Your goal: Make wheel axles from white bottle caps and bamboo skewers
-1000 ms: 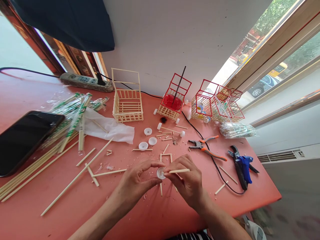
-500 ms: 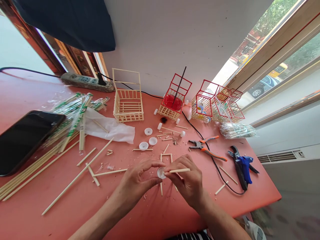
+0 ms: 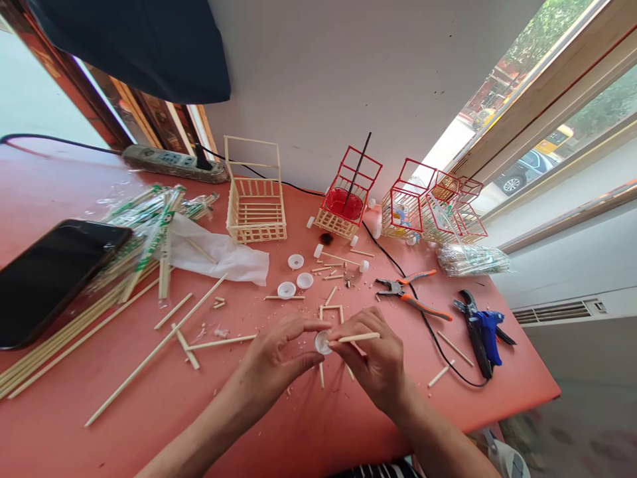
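Between thumb and fingers, my left hand holds a white plastic bottle cap with its hollow side facing me. My right hand pinches a short wooden stick, one end of which meets the inside of the cap; the fingertips partly hide the contact. Beneath both hands lies a frame of glued sticks on the red table. Beyond them sit several loose caps, one being a white cap, and a stick axle with a cap at each end.
Along the wall stand a plain stick cart, a red-trimmed cart and more carts. Pliers and a blue glue gun with its cable lie right. A phone, packaged chopsticks and a long stick are left.
Both hands stay nearly still, with the stick end held against the cap. Only a slight shift of the view shows.
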The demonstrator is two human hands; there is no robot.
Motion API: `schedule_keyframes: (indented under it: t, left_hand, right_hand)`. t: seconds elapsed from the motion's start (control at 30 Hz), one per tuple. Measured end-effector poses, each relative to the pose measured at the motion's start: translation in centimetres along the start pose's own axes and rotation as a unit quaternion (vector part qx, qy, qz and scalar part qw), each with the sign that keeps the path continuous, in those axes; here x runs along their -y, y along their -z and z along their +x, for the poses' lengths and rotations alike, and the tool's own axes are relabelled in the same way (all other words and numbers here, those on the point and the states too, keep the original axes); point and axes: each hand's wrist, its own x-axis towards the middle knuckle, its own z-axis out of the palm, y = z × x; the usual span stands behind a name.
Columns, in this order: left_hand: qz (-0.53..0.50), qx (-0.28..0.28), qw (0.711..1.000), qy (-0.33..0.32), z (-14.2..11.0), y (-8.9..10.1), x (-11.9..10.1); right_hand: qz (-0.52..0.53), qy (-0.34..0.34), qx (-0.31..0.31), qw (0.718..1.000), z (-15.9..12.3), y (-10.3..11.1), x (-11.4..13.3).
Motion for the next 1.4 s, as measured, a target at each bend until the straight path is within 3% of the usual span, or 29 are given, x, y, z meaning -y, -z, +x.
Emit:
schedule_keyframes:
  t: [0.53,1.4]
  left_hand:
    - [0.019,-0.03,0.999,-0.009,-0.06,-0.11,-0.15]
    - [0.011,-0.015,1.0,-0.023,-0.02,-0.19,-0.19]
  right_hand:
    - [-0.005,-0.007,0.01,1.0,-0.01,0.22,0.07]
    - [-0.002,-0.005,0.01,1.0,-0.21,0.03,-0.01]
